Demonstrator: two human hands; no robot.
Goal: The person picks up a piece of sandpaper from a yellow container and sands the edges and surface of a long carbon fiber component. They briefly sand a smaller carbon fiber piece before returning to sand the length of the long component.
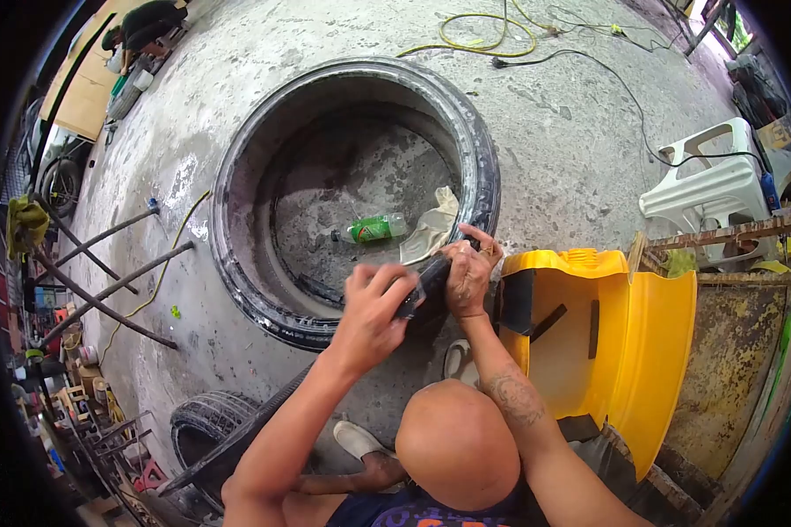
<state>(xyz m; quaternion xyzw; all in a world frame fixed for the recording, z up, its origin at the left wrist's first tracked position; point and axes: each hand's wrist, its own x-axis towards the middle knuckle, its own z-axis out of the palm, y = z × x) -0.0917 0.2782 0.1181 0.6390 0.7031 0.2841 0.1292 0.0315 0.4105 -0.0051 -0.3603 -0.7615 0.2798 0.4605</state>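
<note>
Nearest, at lower left: small worn tyre [206,420] flat on the concrete floor [571,149], white shoe [353,436] just right of it. Two bare forearms reaching away from the near edge, the right one tattooed. Left hand [373,309] curled tight over the near end of a dark object [420,285], fingers wrapped round, knuckles up. Right hand [470,274] clamped on the far end of the same piece, index finger lifted clear, remaining fingers closed. Dark object short and black, lying against the near-right rim of the large tyre [479,167], gripped between both hands; cannot tell exactly what it is. Just right of the hands: yellow wheel rim [650,351] standing on edge, black patches on its inner face, rusty metal frame [729,235] touching its far side. Large tyre flat on the floor, tread scuffed pale. Inside its opening: green bottle [373,228] on its side, crumpled pale cloth [431,230] just right of it against the inner wall. Left of the tyre: long metal bars [105,263] crossing on the floor. Farther right: white plastic chair [712,180], black cable [624,88] trailing toward it. Far centre: coiled yellow hose [483,35]. Far left: another person [145,26] crouched, well apart.
</note>
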